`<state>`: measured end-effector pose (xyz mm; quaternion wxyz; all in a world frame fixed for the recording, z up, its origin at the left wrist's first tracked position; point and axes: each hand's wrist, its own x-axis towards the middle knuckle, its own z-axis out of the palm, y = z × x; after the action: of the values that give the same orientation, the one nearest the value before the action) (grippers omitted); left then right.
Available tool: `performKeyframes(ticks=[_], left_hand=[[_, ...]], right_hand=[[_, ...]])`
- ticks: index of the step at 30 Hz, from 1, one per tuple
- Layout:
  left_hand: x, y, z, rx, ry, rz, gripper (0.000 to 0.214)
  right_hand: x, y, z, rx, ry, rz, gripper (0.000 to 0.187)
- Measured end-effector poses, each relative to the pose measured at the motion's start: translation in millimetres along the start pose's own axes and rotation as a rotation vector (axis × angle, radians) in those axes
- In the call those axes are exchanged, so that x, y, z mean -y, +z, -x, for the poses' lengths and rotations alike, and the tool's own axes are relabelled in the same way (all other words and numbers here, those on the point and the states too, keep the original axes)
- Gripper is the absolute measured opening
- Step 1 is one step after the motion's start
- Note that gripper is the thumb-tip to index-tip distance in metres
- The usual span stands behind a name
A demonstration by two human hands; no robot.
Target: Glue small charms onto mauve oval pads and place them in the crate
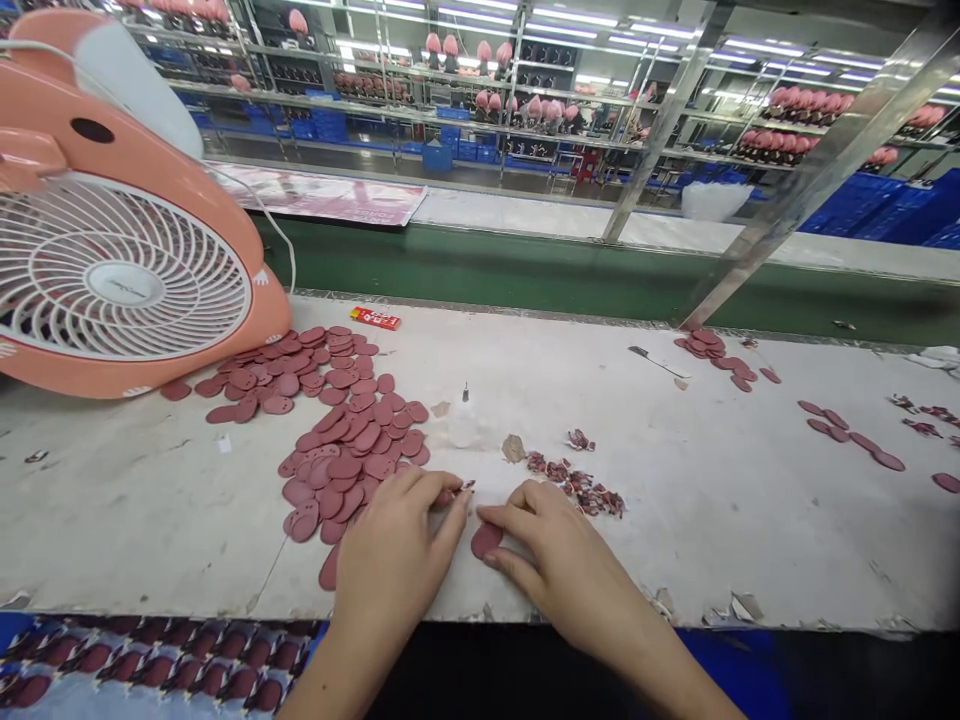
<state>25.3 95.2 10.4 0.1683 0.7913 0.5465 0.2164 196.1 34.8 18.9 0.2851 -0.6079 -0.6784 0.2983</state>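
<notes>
Over the front of the white table, my left hand (405, 530) pinches a small dark-red bow-like piece (466, 487) with light bits between thumb and fingertips. My right hand (544, 545) grips a dark-red oval leather-like patch (487, 541) by its right side, just right of the left thumb. A big pile of matching oval patches (345, 470) spreads left of and behind my left hand; a few show small holes. Past my right hand lies a heap of small dark-red bow-like pieces (589, 490). A small bottle with a dark tip (465, 410) stands behind both hands.
An orange fan (135, 375) stands at the left, beside a red packet (375, 318). More patches (705, 343) lie at the right near a metal post (739, 255). A thin tool (658, 360) lies behind. Finished-looking assemblies (150, 665) sit in a bin below the table edge.
</notes>
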Motion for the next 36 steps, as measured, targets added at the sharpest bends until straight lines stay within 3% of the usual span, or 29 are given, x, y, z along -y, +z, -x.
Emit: performKeyframes(ticks=[5,9,13,18,25,28,34,36], left_hand=[[-9.0,2.7,-5.8,-0.017,0.024,-0.056,0.018],[-7.1,-0.4,17.5,-0.055,0.086,0.161,0.024],[-13.7,-1.2,46.8,0.140,0.105,0.444,0.024],[-27.5,-2.7,59.2,0.138,0.035,0.599,0.038],[-34.2,-13.9,63.0,0.106,-0.181,0.804,0.041],[-33.8,-12.8,63.3,0.106,-0.183,0.828,0.041],[-29.8,-11.4,61.9,0.112,-0.137,0.752,0.040],[-27.2,-11.3,62.0,0.107,-0.082,0.691,0.040]], right_hand=[[-4.2,1.6,4.6,-0.046,0.053,-0.074,0.013],[-7.3,4.9,12.4,-0.081,0.133,-0.337,0.007],[1.3,15.0,23.8,-0.088,0.218,-0.684,0.030],[10.5,26.7,28.2,-0.093,0.275,-0.908,0.041],[-1.1,14.8,31.9,-0.418,0.289,-0.949,0.023],[3.9,12.3,36.3,-0.381,0.238,-0.918,0.020],[16.4,16.9,38.3,-0.139,0.191,-0.723,0.030],[18.5,18.2,36.8,-0.081,0.191,-0.733,0.025]])
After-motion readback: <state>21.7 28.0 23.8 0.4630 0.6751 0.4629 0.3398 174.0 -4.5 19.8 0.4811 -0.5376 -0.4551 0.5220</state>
